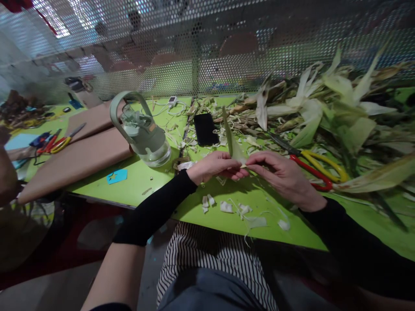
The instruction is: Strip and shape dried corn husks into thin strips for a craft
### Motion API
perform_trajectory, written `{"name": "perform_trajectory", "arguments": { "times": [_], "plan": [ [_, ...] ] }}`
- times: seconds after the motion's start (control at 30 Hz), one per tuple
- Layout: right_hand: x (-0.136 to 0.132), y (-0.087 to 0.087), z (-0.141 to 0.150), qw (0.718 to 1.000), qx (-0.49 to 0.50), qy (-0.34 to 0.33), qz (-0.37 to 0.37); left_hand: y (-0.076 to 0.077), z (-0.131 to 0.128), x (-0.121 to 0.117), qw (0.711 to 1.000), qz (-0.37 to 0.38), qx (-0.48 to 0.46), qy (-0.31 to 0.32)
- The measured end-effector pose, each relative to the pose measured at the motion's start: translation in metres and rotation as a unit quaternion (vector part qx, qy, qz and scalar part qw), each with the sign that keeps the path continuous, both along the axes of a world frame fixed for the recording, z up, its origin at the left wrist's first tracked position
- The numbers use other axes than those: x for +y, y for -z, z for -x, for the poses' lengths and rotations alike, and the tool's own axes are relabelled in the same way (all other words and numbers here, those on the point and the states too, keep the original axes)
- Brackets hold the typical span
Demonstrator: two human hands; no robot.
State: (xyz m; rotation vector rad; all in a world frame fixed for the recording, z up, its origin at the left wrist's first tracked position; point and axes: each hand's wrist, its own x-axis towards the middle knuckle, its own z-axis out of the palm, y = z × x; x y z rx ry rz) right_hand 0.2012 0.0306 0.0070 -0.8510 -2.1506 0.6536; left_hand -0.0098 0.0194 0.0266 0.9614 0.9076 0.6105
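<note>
The left hand and right hand pinch a corn husk. Left of the smartphone stands a water bottle; right, scissors.

A perforated screen stands behind a bright green table. Light shows through the screen's upper left. The floor below is grey.

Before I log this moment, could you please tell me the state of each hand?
Left hand: closed, holding a pale green husk.
Right hand: closed in a pinch at the husk's lower end.
</note>
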Motion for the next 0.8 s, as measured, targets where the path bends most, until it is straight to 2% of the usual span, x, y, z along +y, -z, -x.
{"name": "perform_trajectory", "arguments": {
  "times": [0.13, 0.37, 0.63, 0.8],
  "plan": [
    [-0.0014, -0.0015, 0.002, 1.0, 0.0, 0.015, -0.014, -0.0006, -0.0004, 0.0005, 0.999, 0.028, -0.001, -0.019],
    [-0.0067, -0.0065, 0.005, 0.999, -0.012, 0.019, -0.028, 0.0018, 0.0025, 0.0044, 0.997, 0.067, -0.033, -0.006],
    [-0.0021, -0.0029, 0.0025, 0.999, -0.017, 0.005, -0.029, 0.0013, 0.0048, 0.0035, 0.999, 0.03, -0.037, 0.012],
    [-0.0028, -0.0019, 0.0033, 1.0, 0.005, 0.01, 0.017, 0.0053, 0.0024, 0.0038, 0.999, -0.03, -0.028, 0.032]
  ]
}}
